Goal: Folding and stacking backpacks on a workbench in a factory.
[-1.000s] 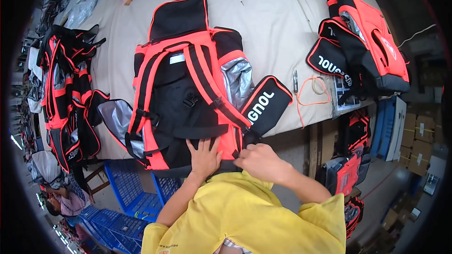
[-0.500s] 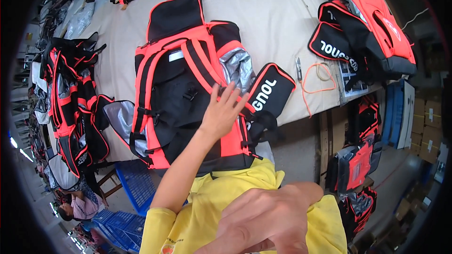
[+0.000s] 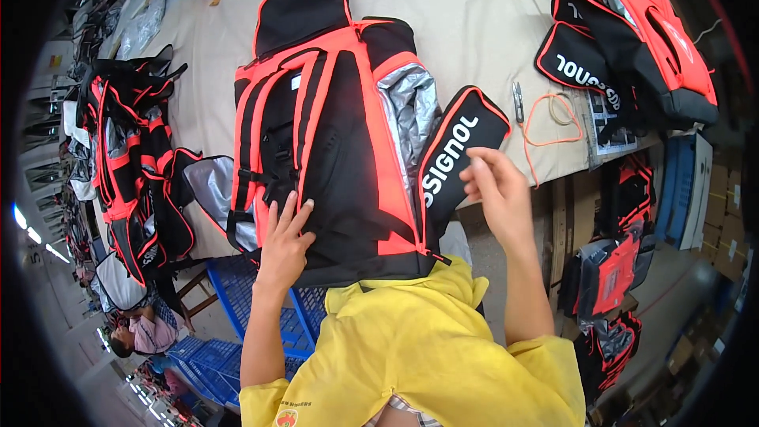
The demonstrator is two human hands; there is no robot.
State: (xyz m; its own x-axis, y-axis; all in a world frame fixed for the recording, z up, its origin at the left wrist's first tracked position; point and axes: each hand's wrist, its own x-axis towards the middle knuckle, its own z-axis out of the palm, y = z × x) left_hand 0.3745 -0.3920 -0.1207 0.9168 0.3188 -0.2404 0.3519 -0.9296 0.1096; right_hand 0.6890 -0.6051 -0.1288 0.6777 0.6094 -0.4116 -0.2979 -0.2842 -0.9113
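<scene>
A black and bright orange-red backpack lies on the cloth-covered table with its strap side up. Its black top flap is spread away from me. Both shoulder straps run close together over the left part of the back panel. My left hand rests on the lower left of the panel, fingers spread at the strap ends. Silver lining shows at the right side, beside a black side panel with white lettering. Over that panel's near edge my right hand is raised, fingers loosely curled, nothing visible in it.
Similar bags lie at left and at far right. Small thread snips and an orange cord lie near the table's right edge. Blue plastic crates stand below at left, where another person sits.
My left hand has moved left and down the back panel. The right shoulder strap has shifted left. My right hand has gone from close before my chest to beside the bag's right side.
</scene>
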